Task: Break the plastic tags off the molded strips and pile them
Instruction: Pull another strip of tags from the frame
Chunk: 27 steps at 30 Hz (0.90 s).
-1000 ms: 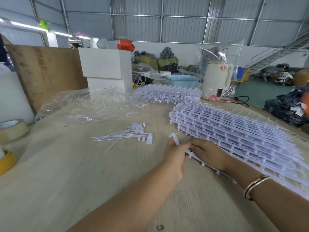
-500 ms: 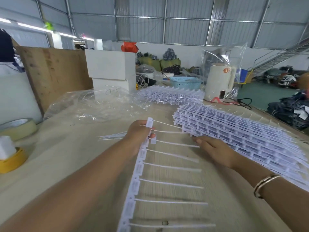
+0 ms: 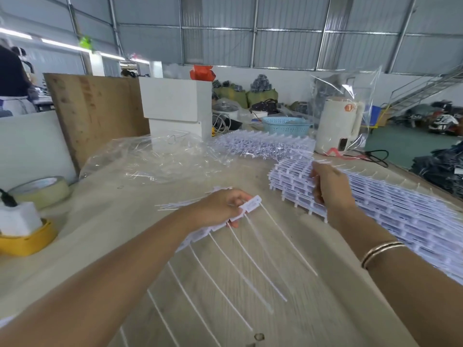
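- Two stacks are lying on the surface (image 3: 140, 229); the nearer stack of molded strips (image 3: 390, 211) is sitting right of both hands, right hand (image 3: 330, 189) resting on it, fingers curled at its edge.
- One strip (image 3: 218, 229) is running toward the viewer, tails fanning rightward.
- Left hand (image 3: 220, 209) is pinching its far end; the loose tags (image 3: 180, 205) are piling just behind it.

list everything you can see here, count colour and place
molded strip: one, white, gripped by the left hand, its tails trailing toward the camera
stack of strips: one, white, table right
second heap of strips: one, white, far centre
loose tags: small pile, white, behind the left hand
plastic bag: one, clear, centre left
tape roll: one, beige, left edge
basket: one, light blue, far
kettle: one, cream, far right
box: one, white, far
table: one, pale wood
left hand: holds strip
right hand: fingers on the stack
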Tool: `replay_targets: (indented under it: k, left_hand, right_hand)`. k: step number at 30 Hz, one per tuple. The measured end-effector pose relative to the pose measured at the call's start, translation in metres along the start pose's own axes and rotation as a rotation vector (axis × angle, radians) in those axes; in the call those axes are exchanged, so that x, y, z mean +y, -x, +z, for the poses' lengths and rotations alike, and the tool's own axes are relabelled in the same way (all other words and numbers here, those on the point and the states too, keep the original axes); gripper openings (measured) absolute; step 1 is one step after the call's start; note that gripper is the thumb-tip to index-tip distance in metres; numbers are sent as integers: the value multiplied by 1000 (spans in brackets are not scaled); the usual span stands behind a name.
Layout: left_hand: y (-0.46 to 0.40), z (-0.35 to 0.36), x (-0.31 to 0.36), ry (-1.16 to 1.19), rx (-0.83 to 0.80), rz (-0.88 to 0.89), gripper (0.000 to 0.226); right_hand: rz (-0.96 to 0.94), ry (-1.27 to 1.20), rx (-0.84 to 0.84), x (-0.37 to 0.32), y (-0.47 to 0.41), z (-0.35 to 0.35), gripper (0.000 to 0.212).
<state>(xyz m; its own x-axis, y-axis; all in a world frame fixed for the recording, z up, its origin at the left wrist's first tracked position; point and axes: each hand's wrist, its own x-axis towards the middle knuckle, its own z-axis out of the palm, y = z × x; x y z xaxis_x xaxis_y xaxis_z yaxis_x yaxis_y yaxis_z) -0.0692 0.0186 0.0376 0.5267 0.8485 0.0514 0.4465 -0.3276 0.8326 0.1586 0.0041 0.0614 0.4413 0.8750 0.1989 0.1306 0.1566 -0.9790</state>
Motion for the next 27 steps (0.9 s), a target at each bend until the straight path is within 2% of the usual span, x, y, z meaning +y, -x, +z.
replay_targets:
  k: [2,5,7,9,11,12,14,17,20,25,27]
  left_hand:
    - [2,2,-5,-35,-36,10,34]
    - [2,13,-8,-15,-43,35,46]
    - [2,21,-6,-47,-28,61,49]
    - [2,24,-6,-146,29,89,42]
    - [4,24,-8,-355,130,121,15]
    - [6,23,-9,-449,161,128,10]
    - [9,25,-13,-541,170,84,37]
    - [12,27,-18,-465,173,24,50]
    - [13,23,-22,-400,172,45,48]
    - [17,23,-27,-251,117,94,40]
    - [17,21,-27,-177,95,98,35]
  right_hand:
    - [87,210,-225,5,4,3,22]
    - [38,537,-562,24,29,21,26]
    - [-38,594,-664,34,42,30,36]
    - [-73,438,-639,42,46,34,39]
    - [-37,184,-559,48,46,32,40]
    - [-22,100,-527,50,47,32,41]
    - [-30,55,-510,54,49,32,42]
    - [-90,64,-576,57,52,35,29]
    - [-124,121,-627,56,51,31,16]
    - [-133,154,-761,55,49,29,17]
    - [-174,134,-751,55,52,33,9]
